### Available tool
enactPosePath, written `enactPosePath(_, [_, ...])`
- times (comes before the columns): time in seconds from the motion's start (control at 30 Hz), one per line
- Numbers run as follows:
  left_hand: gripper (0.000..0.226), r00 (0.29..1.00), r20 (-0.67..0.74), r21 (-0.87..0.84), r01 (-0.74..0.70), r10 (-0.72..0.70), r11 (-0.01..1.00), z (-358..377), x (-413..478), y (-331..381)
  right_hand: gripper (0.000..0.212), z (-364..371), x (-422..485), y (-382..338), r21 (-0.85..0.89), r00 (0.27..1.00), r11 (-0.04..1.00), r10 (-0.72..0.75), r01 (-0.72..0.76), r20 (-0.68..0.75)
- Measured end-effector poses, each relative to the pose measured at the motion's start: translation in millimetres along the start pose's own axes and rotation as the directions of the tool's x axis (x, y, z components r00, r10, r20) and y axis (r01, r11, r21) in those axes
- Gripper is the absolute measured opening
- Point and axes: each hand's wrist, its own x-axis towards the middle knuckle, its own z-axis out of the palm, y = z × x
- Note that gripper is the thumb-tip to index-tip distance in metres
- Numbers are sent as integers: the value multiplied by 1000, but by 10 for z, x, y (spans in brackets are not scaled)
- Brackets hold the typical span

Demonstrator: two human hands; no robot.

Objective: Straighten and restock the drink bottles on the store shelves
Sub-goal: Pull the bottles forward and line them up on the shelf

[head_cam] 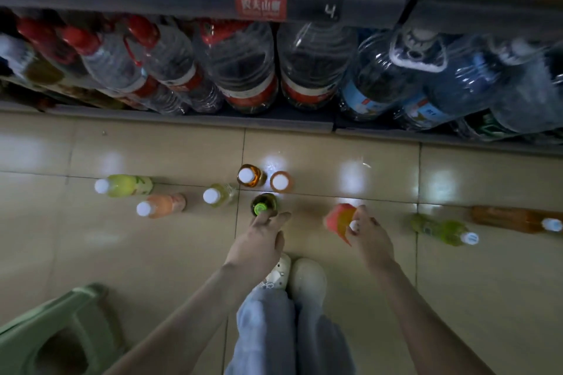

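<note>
Nine small bottles [217,195] are on the tiled floor [304,149] in front of the bottom shelf [182,120], which is packed with big water jugs [243,70]. The right hand [370,237] holds a red bottle [339,219] by the neck, its fingers [362,213] curled round it beside the white cap, and the blurred body points away towards the shelf. The left hand [259,240] reaches for a green-capped bottle [263,205] in the middle of the group. Its fingers are straight and slightly spread, with the tips at the cap (touching or just short, I cannot tell), and they grip nothing. Just beyond stand an amber bottle [249,175] and an orange bottle [280,181] side by side, and two more bottles sit well off to the right. These look like full, sealed plastic drinks, so each is probably moderately heavy for one hand and stiff enough not to buckle, with a smooth label that may slip. From above, the neck under the cap seems the surest hold. A bottle held there can swing, though, so a grip round the middle would likely suit placing it on the shelf. They are tall and narrow and stand close together, so a careless reach could topple the neighbours. A green stool [54,329] sits at the lower left.
</note>
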Motion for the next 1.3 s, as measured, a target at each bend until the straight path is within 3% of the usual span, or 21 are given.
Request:
enactPosePath(0.13, [56, 990, 78, -16, -116, 116, 993, -360, -323, 520, 34, -714, -808, -305, 9, 985, 985, -172, 172, 23])
enactPosePath(0.3, [87, 930, 177, 145, -349, 323, 926, -1059, -939, 1487, 27, -2121, -2134, -886, 100, 932, 927, -360, 361, -34])
enactPosePath(0.37, [92, 899, 161, 139, -429, 407, 892, -1396, -1197, 1884, 25, -2591, -2576, -1057, 107, 896, 890, -437, 443, -78])
enactPosePath(0.47, [91, 846, 86, 102, -532, 526, 840, -1998, -1620, 2518, 24, -3357, -3253, -1246, 182, 875, 859, -450, 479, -180])
enactPosePath(0.57, [91, 802, 25, 144, -593, 596, 792, -2429, -1957, 3109, 23, -3998, -3754, -1335, 144, 825, 831, -483, 537, -292])
enactPosePath(0.73, [89, 764, -73, 193, -619, 641, 761, -2681, -2418, 4038, 19, -4808, -4170, -1080, 155, 737, 776, -488, 612, -466])
enactPosePath(0.93, [89, 741, -183, 244, -602, 646, 760, -2329, -2723, 5042, 28, -5505, -4397, -388, 148, 707, 761, -488, 632, -511])
enactPosePath(1.17, [83, 756, -240, 38, -619, 609, 784, -1894, -2971, 6032, 24, -6209, -4570, 188, 133, 632, 767, -402, 628, -662])
enactPosePath(1.3, [83, 783, -103, -124, -622, 613, 773, -1979, -2985, 6270, 23, -6458, -4599, 357, 79, 605, 789, -399, 609, -689])
